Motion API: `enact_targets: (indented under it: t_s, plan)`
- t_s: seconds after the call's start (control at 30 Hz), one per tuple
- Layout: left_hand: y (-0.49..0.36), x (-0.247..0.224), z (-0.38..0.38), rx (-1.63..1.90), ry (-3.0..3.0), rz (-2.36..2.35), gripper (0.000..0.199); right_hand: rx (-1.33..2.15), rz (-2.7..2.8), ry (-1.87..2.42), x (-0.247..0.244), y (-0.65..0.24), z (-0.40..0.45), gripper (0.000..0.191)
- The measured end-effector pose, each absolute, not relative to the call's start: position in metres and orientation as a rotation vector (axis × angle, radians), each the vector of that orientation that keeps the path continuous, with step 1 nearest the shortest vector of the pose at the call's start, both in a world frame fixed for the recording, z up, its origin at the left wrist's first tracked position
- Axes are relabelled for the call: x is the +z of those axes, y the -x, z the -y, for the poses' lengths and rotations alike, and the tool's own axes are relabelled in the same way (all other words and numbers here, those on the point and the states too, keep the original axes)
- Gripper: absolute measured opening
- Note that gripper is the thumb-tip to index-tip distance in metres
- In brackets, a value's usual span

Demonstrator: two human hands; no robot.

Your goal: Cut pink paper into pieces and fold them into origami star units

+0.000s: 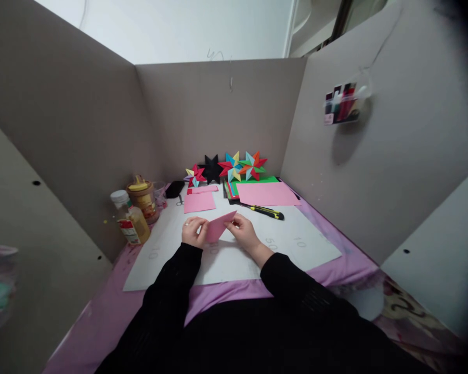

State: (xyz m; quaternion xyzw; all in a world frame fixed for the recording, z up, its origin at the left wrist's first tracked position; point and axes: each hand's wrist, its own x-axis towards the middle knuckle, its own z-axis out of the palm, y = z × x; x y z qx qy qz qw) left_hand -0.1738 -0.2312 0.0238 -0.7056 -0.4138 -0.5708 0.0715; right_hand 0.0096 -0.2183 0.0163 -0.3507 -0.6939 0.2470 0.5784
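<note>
Between my two hands a piece of pink paper (217,228) is held up, tilted, just above the white sheet (234,267). My left hand (195,230) pinches its left side, with the fingers closed on it. At its right side, my right hand (242,230) grips the paper between thumb and fingertips. Beyond my hands a pink square of paper (199,202) lies flat. A black and yellow utility knife (265,211) rests behind my right hand, and a small pair of scissors (180,201) lies left of the pink square.
Paper stars (231,166) lean against the back panel (222,109). A large pink sheet (269,194) covers coloured paper at the back right. On the left stand a glue bottle (134,221), a brown jar (143,200) and a clear cup (160,195), near a black object (175,189).
</note>
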Motion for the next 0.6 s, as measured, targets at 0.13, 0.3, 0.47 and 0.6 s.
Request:
enact_targets:
  t_s: [0.13,0.3,0.47,0.6]
  plan:
    - [0.174,0.027,0.23,-1.732,2.162,1.25,0.016,0.524,1.636,0.827,0.018,-0.009,0.219,0.014]
    - [0.167,0.044,0.232,-1.663,2.329,1.207,0.009,0.397,1.808,0.787,0.042,-0.011,0.227,0.012]
    - [0.161,0.062,0.233,-1.962,2.399,1.242,0.009,0.149,2.042,0.747,0.068,-0.006,0.234,0.012]
    - [0.161,0.061,0.23,-2.136,2.296,1.412,0.014,0.293,1.925,0.799,0.067,0.003,0.231,0.016]
